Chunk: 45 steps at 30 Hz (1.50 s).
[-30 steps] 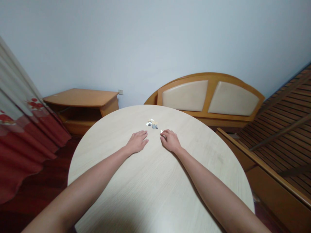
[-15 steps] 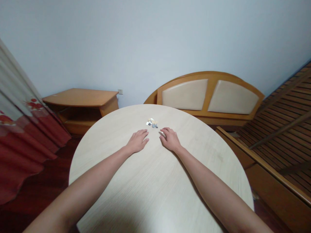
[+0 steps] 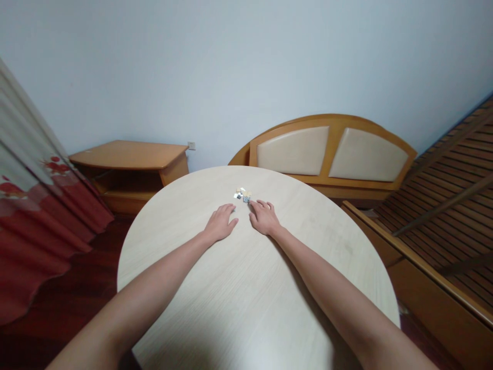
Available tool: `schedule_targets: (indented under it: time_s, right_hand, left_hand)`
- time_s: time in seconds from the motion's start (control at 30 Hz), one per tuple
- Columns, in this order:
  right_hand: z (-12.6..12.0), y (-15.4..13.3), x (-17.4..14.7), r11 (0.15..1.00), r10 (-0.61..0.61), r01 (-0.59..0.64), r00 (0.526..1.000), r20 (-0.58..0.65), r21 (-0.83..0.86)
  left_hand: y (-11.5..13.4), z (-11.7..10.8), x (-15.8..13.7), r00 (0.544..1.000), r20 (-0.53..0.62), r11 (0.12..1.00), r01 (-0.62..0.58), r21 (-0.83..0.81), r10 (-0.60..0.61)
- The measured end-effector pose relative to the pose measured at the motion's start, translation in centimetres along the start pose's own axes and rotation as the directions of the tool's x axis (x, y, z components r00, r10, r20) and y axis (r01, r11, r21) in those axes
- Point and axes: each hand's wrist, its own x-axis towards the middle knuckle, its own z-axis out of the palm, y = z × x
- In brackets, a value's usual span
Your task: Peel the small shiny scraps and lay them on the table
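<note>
Several small pieces (image 3: pixel 242 194), white, grey and tan, lie in a loose cluster near the far side of the round table (image 3: pixel 231 288). They are too small for me to tell their kind. My left hand (image 3: pixel 221 222) rests on the tabletop, just nearer than the cluster and to its left, with fingers stretched and thumb apart, holding nothing. My right hand (image 3: pixel 264 218) lies to the right, its fingers apart and slightly curved. Its index fingertip is at the grey pieces (image 3: pixel 247 199); whether it touches them I cannot tell. A small pale spot shows by its other fingers.
A wooden cabinet (image 3: pixel 129 154) stands at the back left, beside a red and white curtain (image 3: pixel 57 216). Behind the table is a headboard (image 3: pixel 325 149) with cream panels. A slatted wooden frame (image 3: pixel 450 205) leans on the right above a wooden bed rail (image 3: pixel 419 267).
My right hand has moved slightly left and forward, bringing its index fingertip to the grey pieces. My left hand has hardly moved. The view has shifted a little.
</note>
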Motion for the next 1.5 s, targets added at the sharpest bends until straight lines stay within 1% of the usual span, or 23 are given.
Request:
schedule_targets:
  time_s: [0.13, 0.23, 0.43, 0.53, 0.63, 0.8, 0.9, 0.97, 1.0, 1.07, 1.13, 1.23, 1.37, 1.43, 1.5]
  right_hand:
    - [-0.3, -0.5, -0.8, 0.999, -0.047, 0.047, 0.998, -0.043, 0.005]
    - [-0.4, -0.7, -0.7, 0.997, -0.079, 0.078, 0.995, -0.065, -0.01]
    - [-0.4, -0.9, 0.5, 0.985, -0.17, 0.17, 0.985, -0.015, -0.028]
    - [-0.6, -1.2, 0.0, 0.986, -0.168, 0.168, 0.986, -0.008, 0.002]
    - [-1.0, -1.7, -1.4, 0.984, -0.167, 0.168, 0.986, -0.027, 0.058]
    - [-1.3, -2.5, -3.7, 0.983, -0.112, 0.12, 0.992, -0.06, 0.139]
    - [-1.3, -2.3, -4.0, 0.974, -0.126, 0.136, 0.99, -0.065, 0.183]
    - [-1.2, -2.2, -3.8, 0.96, -0.127, 0.145, 0.988, -0.089, 0.239]
    - [-1.2, -2.1, -3.6, 0.949, -0.115, 0.141, 0.987, -0.109, 0.28]
    - [-0.9, -1.9, -3.3, 0.913, -0.068, 0.123, 0.986, -0.153, 0.388]
    - [-0.6, -1.7, -3.0, 0.862, -0.009, 0.102, 0.982, -0.187, 0.496]
    - [-0.1, -1.3, -2.7, 0.779, 0.072, 0.084, 0.972, -0.222, 0.621]
    - [0.5, -1.1, -2.6, 0.674, 0.104, 0.108, 0.966, -0.238, 0.731]
    - [0.7, -1.3, -2.6, 0.642, 0.097, 0.118, 0.967, -0.234, 0.757]
    - [0.7, -1.5, -2.7, 0.63, 0.085, 0.124, 0.97, -0.228, 0.766]
  left_hand:
    - [0.0, 0.0, 0.0, 1.0, -0.008, 1.0, -0.009, 0.0, 0.009]
    - [0.2, -0.2, 0.0, 1.0, 0.002, 1.0, -0.001, 0.01, 0.0]
    - [0.3, -0.3, 0.0, 1.0, 0.019, 1.0, 0.0, 0.013, 0.0]
    - [0.1, -0.2, 0.0, 1.0, 0.012, 1.0, -0.007, 0.005, 0.007]
    - [-0.1, 0.0, 0.0, 1.0, -0.001, 1.0, -0.023, -0.013, 0.023]
    - [-0.1, 0.0, 0.0, 0.999, -0.03, 0.998, -0.046, -0.051, 0.044]
    - [0.3, -0.5, 0.0, 0.996, -0.06, 0.995, -0.064, -0.078, 0.06]
    - [0.8, -1.0, -0.1, 0.996, -0.067, 0.994, -0.066, -0.09, 0.06]
    - [1.1, -1.3, -0.1, 0.997, -0.054, 0.994, -0.059, -0.093, 0.054]
    - [1.6, -1.6, -0.2, 0.999, 0.008, 0.993, -0.045, -0.105, 0.046]
    - [2.1, -1.9, -0.2, 0.995, 0.067, 0.989, -0.058, -0.137, 0.068]
    - [2.5, -1.9, -0.3, 0.991, 0.11, 0.981, -0.061, -0.182, 0.082]
    - [2.6, -1.6, -0.3, 0.991, 0.122, 0.982, -0.027, -0.184, 0.05]
    - [2.6, -1.5, -0.4, 0.992, 0.111, 0.979, -0.045, -0.198, 0.068]
    - [2.6, -1.4, -0.4, 0.991, 0.093, 0.973, -0.07, -0.219, 0.093]
